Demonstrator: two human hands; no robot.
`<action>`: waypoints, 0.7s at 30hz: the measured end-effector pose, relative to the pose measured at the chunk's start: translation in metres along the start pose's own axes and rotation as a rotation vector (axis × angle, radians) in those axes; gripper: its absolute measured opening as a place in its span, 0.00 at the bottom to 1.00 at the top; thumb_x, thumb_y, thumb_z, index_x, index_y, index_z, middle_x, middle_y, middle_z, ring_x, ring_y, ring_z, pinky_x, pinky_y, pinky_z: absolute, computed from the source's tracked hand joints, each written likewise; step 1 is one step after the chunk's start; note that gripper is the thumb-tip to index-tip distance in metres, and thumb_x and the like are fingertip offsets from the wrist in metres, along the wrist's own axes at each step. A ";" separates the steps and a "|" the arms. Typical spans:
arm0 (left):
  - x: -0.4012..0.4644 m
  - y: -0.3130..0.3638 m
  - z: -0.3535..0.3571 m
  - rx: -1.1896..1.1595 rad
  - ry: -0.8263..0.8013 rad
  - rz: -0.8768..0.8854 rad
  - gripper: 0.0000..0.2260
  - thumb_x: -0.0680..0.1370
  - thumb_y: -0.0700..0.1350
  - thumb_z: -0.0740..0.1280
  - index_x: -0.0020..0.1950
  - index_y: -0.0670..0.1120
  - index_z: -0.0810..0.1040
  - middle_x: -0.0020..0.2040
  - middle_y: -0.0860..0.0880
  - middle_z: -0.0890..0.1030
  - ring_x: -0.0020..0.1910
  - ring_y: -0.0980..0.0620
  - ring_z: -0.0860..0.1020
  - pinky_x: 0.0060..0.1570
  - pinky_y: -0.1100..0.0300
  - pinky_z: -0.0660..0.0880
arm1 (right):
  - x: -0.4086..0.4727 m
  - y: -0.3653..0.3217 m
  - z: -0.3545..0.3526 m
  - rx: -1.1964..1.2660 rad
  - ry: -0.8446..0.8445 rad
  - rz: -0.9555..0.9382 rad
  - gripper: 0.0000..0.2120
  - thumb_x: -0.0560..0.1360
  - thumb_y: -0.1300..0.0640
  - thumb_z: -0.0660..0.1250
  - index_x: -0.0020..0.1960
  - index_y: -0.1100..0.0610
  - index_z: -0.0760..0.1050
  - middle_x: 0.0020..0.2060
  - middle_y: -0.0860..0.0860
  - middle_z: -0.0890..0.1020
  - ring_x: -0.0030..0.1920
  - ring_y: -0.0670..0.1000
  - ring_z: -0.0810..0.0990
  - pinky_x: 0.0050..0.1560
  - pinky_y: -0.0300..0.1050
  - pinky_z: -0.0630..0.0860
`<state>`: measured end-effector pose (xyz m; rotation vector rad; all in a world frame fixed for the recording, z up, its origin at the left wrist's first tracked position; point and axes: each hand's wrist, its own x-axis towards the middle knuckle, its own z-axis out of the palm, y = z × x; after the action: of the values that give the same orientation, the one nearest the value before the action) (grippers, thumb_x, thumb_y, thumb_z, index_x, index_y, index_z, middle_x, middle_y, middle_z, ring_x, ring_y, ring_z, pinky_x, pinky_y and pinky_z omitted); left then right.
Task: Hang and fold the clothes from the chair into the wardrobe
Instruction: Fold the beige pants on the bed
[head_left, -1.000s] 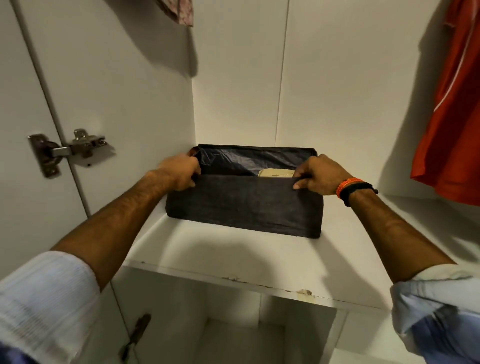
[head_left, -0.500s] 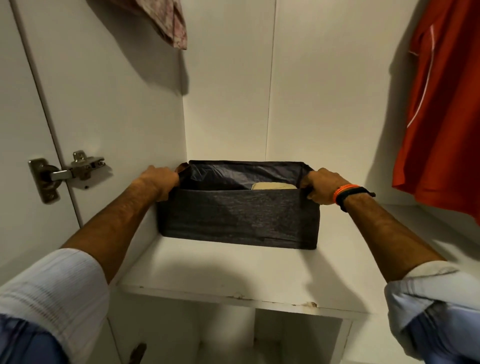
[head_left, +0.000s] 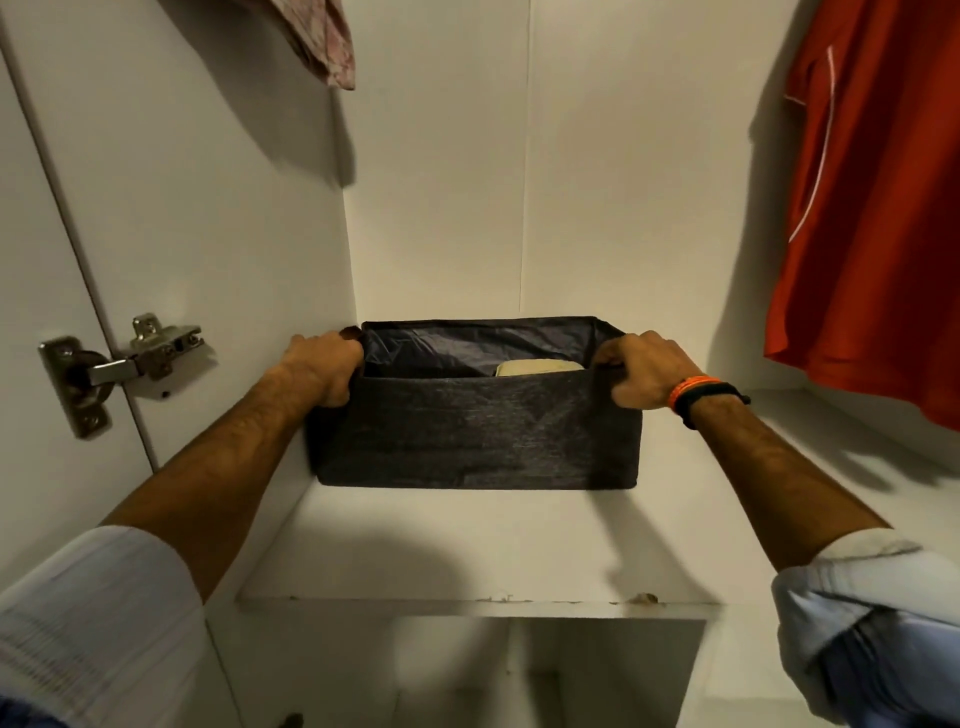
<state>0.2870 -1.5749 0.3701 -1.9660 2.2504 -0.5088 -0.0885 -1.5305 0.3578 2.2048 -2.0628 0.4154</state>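
We are looking into the white wardrobe (head_left: 447, 208), where a dark grey fabric storage box (head_left: 478, 431) sits on the shelf (head_left: 467, 551), pushed towards the back left corner and touching or nearly touching the left side wall. Our left hand (head_left: 319, 366) grips the box's left end at about nine o'clock of the box, the fingers curled round the brown handle (head_left: 352, 332) there, of which only a small part shows. Our right hand (head_left: 641, 369) holds the right end at three o'clock, its fingers curled over the rim; we cannot tell whether a handle lies under them. An orange band and a black band (head_left: 698, 395) circle the right wrist, and both light blue sleeves are rolled back above the forearms.

Inside the box, towards its right half, a folded cream cloth (head_left: 537, 368) lies against the front wall, with the dark shiny lining visible behind it. A red garment (head_left: 872, 208) with a thin white line hangs at two o'clock from the box, well apart from it, its hem above the shelf. At eleven o'clock, high up, the tip of a pink patterned cloth (head_left: 324, 44) hangs into view. A metal hinge (head_left: 119, 364) joins the door to the left side wall at nine o'clock. The shelf's front edge (head_left: 641, 600) is chipped in a few spots.
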 end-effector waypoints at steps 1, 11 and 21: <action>-0.002 0.001 0.001 -0.017 -0.014 -0.002 0.21 0.72 0.45 0.74 0.63 0.48 0.74 0.58 0.45 0.77 0.57 0.46 0.76 0.61 0.48 0.70 | -0.003 -0.004 0.001 0.018 0.008 -0.018 0.26 0.67 0.60 0.71 0.66 0.53 0.75 0.58 0.54 0.81 0.57 0.58 0.79 0.62 0.56 0.76; -0.069 0.021 0.010 -0.396 0.286 -0.081 0.34 0.70 0.56 0.76 0.71 0.46 0.69 0.70 0.41 0.69 0.66 0.41 0.71 0.66 0.47 0.71 | -0.054 -0.035 0.008 0.216 0.251 -0.147 0.20 0.72 0.55 0.72 0.63 0.55 0.76 0.59 0.53 0.80 0.60 0.55 0.77 0.60 0.52 0.76; -0.245 0.095 0.025 -0.617 0.227 -0.345 0.30 0.72 0.57 0.75 0.68 0.47 0.72 0.66 0.45 0.75 0.60 0.46 0.76 0.60 0.49 0.75 | -0.157 -0.054 0.046 0.489 0.135 -0.296 0.18 0.72 0.56 0.73 0.61 0.55 0.77 0.55 0.51 0.82 0.53 0.51 0.80 0.58 0.49 0.78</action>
<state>0.2429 -1.3297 0.2831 -2.7464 2.4125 -0.0526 -0.0360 -1.3864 0.2788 2.5973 -1.6582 1.0963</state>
